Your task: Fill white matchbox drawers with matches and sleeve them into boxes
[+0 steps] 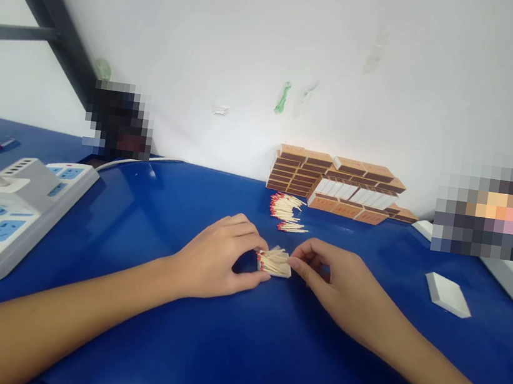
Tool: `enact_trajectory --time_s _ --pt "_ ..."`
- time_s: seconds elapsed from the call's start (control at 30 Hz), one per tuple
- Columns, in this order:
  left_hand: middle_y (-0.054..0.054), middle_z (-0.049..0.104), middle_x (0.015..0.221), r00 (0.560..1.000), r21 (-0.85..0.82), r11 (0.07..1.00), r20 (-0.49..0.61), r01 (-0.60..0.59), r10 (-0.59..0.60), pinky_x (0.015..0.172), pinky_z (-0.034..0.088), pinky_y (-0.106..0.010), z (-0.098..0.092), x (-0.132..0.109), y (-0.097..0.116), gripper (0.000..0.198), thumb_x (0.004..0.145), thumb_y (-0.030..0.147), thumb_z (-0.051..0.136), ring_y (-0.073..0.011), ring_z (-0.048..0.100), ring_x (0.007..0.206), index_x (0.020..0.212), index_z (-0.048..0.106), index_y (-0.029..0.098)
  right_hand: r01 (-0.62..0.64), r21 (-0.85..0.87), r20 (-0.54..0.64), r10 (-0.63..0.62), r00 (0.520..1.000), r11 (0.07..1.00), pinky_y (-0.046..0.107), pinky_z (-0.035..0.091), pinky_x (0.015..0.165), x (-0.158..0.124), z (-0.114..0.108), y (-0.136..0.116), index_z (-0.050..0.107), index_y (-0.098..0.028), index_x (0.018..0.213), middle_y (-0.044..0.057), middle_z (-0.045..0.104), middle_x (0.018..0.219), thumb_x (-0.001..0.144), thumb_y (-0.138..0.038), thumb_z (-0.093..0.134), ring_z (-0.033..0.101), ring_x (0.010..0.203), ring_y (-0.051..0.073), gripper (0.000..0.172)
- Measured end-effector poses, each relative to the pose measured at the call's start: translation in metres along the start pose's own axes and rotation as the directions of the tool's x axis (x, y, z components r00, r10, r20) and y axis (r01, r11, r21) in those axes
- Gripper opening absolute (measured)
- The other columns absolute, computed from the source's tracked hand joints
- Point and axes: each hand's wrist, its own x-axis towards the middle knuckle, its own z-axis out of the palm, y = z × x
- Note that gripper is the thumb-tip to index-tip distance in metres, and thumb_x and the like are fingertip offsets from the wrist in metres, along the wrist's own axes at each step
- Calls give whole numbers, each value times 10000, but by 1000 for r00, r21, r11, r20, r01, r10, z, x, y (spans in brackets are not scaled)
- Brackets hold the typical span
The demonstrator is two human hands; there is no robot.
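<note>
A small white matchbox tray filled with red-tipped matches lies on the blue table, between my two hands. My left hand grips its left end between thumb and fingers. At the tray's right end, my right hand has thumb and index finger pinched together by the match ends; whether a match is between them is too small to tell. Just behind the tray is a loose pile of matches, heads to the left, with a smaller group in front of it.
Stacked brown matchboxes stand against the white wall, with white trays among them. A white block lies on the blue table at the right. A white power strip with a plugged-in adapter occupies the left side. Blurred patches cover both sides.
</note>
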Motion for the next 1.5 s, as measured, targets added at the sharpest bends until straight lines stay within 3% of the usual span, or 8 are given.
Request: enact_trajectory --time_s 0.13,0.33,0.6,0.77,0.97,1.13,1.27,1.5 --pt "-66 737 1020 1000 -13 1000 6 10 -10 896 519 -405 0 0 0 268 907 348 784 -238 627 970 1086 719 159 -28 -31 10 28 1000 999 300 470 642 0 -1 -2 674 -243 899 -3 718 816 1022 -392 585 626 692 164 213" --pt "-64 735 1005 1000 -30 1000 -12 -8 7 887 510 -403 2 1 -1 247 923 341 762 -232 621 945 1084 715 159 147 -52 60 -144 988 988 299 465 669 -2 -1 -1 698 -248 924 7 699 936 1035 -302 579 612 759 152 171" --pt "-56 729 1009 999 -39 999 -13 -30 29 897 508 -398 1 0 1 234 921 331 767 -223 619 952 1072 714 160 229 -105 -66 -237 969 968 283 476 620 -5 3 -1 682 -244 1023 2 653 946 1025 -298 627 571 678 119 77" --pt "-62 722 1018 998 -36 998 -5 -58 58 907 506 -394 2 -1 3 241 933 339 753 -223 620 966 1077 711 151 332 -163 -49 -344 938 929 278 481 657 -5 5 0 687 -226 964 22 649 967 1035 -249 618 613 745 128 102" --pt "-62 720 1010 997 -59 995 -21 -75 74 906 511 -387 2 0 4 238 917 318 767 -220 620 957 1076 711 149 331 -191 -44 -345 937 924 283 471 650 -7 2 -2 695 -227 992 17 631 964 1017 -176 607 593 720 122 104" --pt "-50 722 989 996 -100 991 -22 -91 90 889 519 -365 3 0 8 189 908 291 771 -206 620 933 1026 702 161 358 -52 69 -354 933 932 280 493 700 -13 4 -9 722 -252 1036 19 619 980 1038 -233 610 601 780 129 114" --pt "-42 720 953 993 -108 987 -16 -119 118 845 527 -349 5 -1 5 264 862 318 831 -198 631 897 1020 695 155 319 -11 173 -312 934 948 281 503 745 -14 3 -9 720 -248 1044 21 619 1015 1050 -263 612 612 831 132 108" --pt "-28 747 993 994 -112 988 -20 -107 106 863 539 -358 6 -5 1 496 845 303 843 -202 643 919 1269 625 165 242 42 267 -244 932 969 268 506 704 -12 -3 -11 688 -239 1003 17 613 1007 1045 -380 627 600 796 133 159"
